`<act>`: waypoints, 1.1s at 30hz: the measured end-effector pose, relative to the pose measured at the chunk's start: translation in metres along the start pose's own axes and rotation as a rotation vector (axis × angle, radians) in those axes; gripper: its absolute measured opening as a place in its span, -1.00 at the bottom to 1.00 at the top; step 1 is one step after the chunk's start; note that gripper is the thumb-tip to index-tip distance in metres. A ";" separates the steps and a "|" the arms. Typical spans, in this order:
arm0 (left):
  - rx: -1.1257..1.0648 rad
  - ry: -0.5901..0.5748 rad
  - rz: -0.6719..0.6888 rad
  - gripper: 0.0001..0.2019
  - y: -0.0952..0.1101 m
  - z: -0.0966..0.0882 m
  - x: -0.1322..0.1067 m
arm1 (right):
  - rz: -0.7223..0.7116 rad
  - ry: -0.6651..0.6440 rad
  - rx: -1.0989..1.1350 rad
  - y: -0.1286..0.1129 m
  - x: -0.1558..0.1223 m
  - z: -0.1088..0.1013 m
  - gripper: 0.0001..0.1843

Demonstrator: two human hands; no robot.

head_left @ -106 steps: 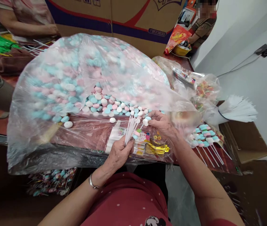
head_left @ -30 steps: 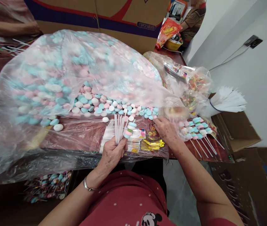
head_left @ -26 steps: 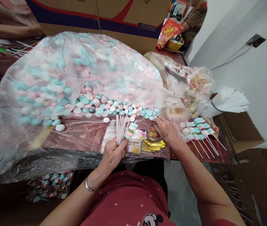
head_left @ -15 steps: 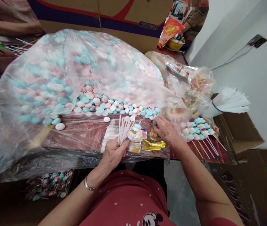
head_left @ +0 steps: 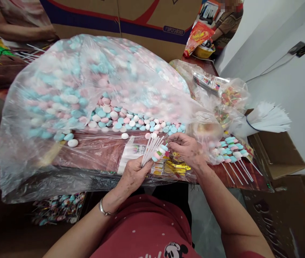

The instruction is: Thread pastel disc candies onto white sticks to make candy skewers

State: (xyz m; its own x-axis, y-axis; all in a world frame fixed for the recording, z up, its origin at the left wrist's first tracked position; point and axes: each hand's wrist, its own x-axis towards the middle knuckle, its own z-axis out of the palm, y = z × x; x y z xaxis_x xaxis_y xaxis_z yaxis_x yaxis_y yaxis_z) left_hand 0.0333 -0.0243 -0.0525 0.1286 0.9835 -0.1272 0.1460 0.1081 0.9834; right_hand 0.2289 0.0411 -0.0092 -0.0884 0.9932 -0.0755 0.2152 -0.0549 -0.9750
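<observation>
My left hand (head_left: 133, 175) is closed round a bundle of white sticks (head_left: 150, 147) that fans up and to the right. One stick carries a short row of pink, blue and white candy discs (head_left: 160, 153). My right hand (head_left: 185, 148) pinches at the top end of that row, fingertips together on a small candy I can barely make out. Just beyond both hands, a big clear plastic bag (head_left: 82, 82) spills loose pastel candies (head_left: 131, 120) onto the table.
Finished candy sticks (head_left: 233, 154) lie in a row at the right beside a white stick bundle (head_left: 269, 118). Gold twist ties (head_left: 178, 167) and printed wrappers (head_left: 135, 150) sit under my hands. Cardboard boxes (head_left: 141, 21) stand behind; other people work at the far left and far right.
My right hand came back from the loose candies at the bag's mouth to the tip of the loaded stick. The left hand tilted its sticks slightly to the right.
</observation>
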 end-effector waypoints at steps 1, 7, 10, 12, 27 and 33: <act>0.004 0.002 0.001 -0.64 0.001 0.000 0.000 | -0.015 0.009 -0.012 0.001 0.001 0.002 -0.84; 0.038 0.013 0.010 -0.67 0.003 0.000 0.001 | -0.098 -0.035 -0.119 0.000 -0.001 0.003 -0.85; 0.059 0.016 0.007 -0.68 0.003 0.000 0.001 | -0.169 -0.033 -0.208 0.000 -0.002 0.002 -0.83; 0.068 0.025 -0.010 -0.68 0.003 0.000 0.001 | -0.252 -0.013 -0.298 0.001 -0.003 0.002 -0.84; 0.034 0.037 0.082 -0.69 -0.002 -0.001 0.000 | -0.229 -0.011 -0.139 0.007 -0.009 0.008 -0.82; 0.044 0.075 0.084 -0.68 -0.004 -0.001 -0.002 | -0.376 -0.021 -0.245 0.008 -0.012 0.012 -0.76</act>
State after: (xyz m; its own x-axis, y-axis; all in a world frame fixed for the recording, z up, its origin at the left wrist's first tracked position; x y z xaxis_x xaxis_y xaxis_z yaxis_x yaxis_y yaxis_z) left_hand 0.0311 -0.0262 -0.0559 0.0690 0.9971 -0.0328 0.1805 0.0199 0.9834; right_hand 0.2203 0.0277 -0.0183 -0.2234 0.9371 0.2683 0.3884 0.3380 -0.8573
